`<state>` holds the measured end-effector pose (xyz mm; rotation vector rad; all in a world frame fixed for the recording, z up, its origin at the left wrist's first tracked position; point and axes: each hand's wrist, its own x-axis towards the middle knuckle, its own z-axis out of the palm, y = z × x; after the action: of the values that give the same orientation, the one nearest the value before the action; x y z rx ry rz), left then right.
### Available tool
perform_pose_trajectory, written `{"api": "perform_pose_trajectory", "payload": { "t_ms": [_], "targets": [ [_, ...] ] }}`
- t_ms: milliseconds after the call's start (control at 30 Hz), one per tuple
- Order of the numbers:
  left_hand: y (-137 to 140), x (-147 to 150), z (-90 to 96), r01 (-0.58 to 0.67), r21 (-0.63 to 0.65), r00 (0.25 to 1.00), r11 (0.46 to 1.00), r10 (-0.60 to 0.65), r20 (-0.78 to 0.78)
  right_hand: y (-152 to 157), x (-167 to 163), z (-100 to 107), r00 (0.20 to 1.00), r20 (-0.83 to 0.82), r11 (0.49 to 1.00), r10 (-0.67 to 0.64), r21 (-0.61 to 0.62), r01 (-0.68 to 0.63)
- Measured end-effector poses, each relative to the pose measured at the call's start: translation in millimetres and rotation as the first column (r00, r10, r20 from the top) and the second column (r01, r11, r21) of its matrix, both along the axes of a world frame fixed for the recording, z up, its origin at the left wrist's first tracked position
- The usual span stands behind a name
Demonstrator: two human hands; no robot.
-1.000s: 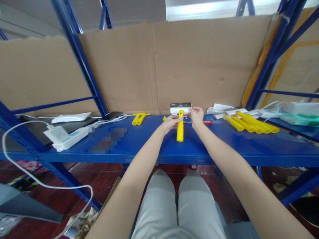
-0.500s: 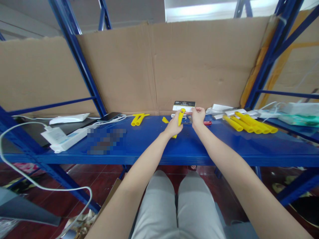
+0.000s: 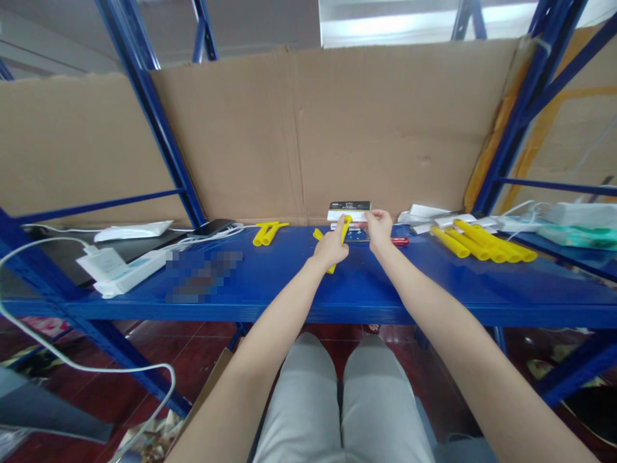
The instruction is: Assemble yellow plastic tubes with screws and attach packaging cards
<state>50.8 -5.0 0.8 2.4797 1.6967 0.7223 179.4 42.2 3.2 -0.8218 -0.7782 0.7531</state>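
My left hand (image 3: 330,249) is closed around a slim yellow plastic tube (image 3: 346,229), whose upper end rises past my fingers. My right hand (image 3: 380,228) pinches the lower right edge of a black-and-white printed card (image 3: 349,211), which is tilted up near the cardboard. Below the card lies a dark blue printed piece (image 3: 357,236), partly hidden by my hands. A red-handled tool (image 3: 400,242) lies just right of my right wrist. Another yellow bit (image 3: 317,234) shows left of my left hand; whether it belongs to the held tube I cannot tell.
Several yellow tubes (image 3: 482,242) lie at the right beside white packets (image 3: 424,212). Two yellow pieces (image 3: 267,233) rest left of centre. A white power strip (image 3: 132,270) with cables and a dark phone (image 3: 214,227) lie further left. Cardboard (image 3: 385,128) walls the back of the blue shelf (image 3: 270,283).
The card has shifted slightly left and down with my right hand. My left hand and its yellow tube have also moved a little left and lower.
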Motion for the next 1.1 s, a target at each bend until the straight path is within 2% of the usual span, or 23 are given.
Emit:
{"api": "perform_pose_trajectory", "payload": {
  "t_ms": [167,400,500,600,767,833,933,1100],
  "targets": [
    [-5.6,-0.9,4.9,-0.041,0.011,0.996,0.999,0.042,-0.074,-6.1,-3.1,1.8,1.0,0.02,1.0,0.017,-0.005,-0.017],
    [-7.0,-5.5,20.5,-0.032,0.039,0.98,0.999,0.039,-0.193,-14.4,-7.9,5.2,0.999,0.052,0.998,0.009,-0.07,-0.005],
    [-2.1,-16.1,30.3,-0.015,0.035,0.98,0.999,0.022,-0.197,-18.0,-10.5,5.2,0.994,0.066,0.995,0.083,-0.056,-0.079],
    [7.4,-39.1,44.1,-0.065,0.028,0.978,0.997,0.07,-0.196,-22.0,-12.5,4.4,0.97,0.088,0.973,0.229,-0.043,-0.226],
    [32.9,-102.8,64.3,-0.32,-0.018,0.906,0.947,0.3,-0.297,-25.6,-14.3,2.2,0.923,0.159,0.935,0.35,-0.114,-0.335],
    [43.4,-129.1,65.4,-0.411,-0.054,0.865,0.91,0.371,-0.338,-26.3,-15.5,1.5,0.91,0.186,0.926,0.371,-0.149,-0.348],
    [55.6,-158.8,61.1,-0.442,-0.109,0.855,0.89,0.382,-0.351,-27.2,-17.4,1.2,0.897,0.212,0.918,0.387,-0.184,-0.352],
    [68.4,-175.5,54.0,-0.451,-0.167,0.86,0.877,0.377,-0.343,-28.1,-18.3,1.8,0.891,0.238,0.916,0.387,-0.208,-0.342]
  ]
}}
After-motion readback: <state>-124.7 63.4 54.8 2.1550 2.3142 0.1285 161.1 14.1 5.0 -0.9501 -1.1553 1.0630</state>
